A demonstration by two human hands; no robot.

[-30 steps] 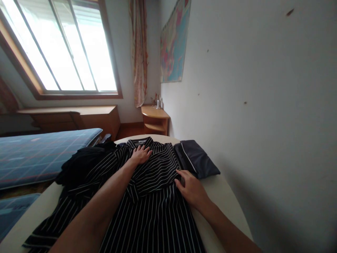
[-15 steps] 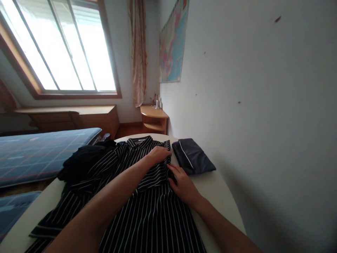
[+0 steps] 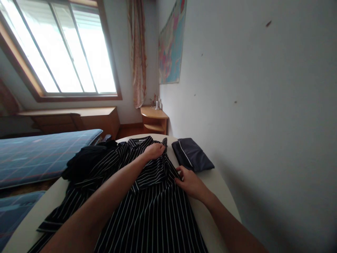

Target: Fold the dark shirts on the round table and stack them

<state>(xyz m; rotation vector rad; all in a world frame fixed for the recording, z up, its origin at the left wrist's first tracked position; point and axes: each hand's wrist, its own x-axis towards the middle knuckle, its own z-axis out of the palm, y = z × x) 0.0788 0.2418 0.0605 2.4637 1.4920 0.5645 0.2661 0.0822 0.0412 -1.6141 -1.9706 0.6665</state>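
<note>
A black shirt with white stripes [image 3: 158,211] lies spread over the table, its collar at the far end and one sleeve folded across the chest. My left hand [image 3: 154,151] reaches across the shirt and is closed on the cloth near the shoulder on the right. Lower down, my right hand [image 3: 191,183] pinches the shirt's right side edge between thumb and fingers. The fingertips of my left hand are partly hidden in the fabric.
The round white table [image 3: 223,196] carries a folded dark grey garment [image 3: 195,154] at right and a black cloth pile [image 3: 84,161] at left. A blue plaid mattress [image 3: 47,151] stands beyond the left edge. The white wall [image 3: 263,140] runs close along the right.
My right hand has moved right and slightly down, pulling the shirt's side edge outward. My left hand has shifted a little left with the shoulder cloth.
</note>
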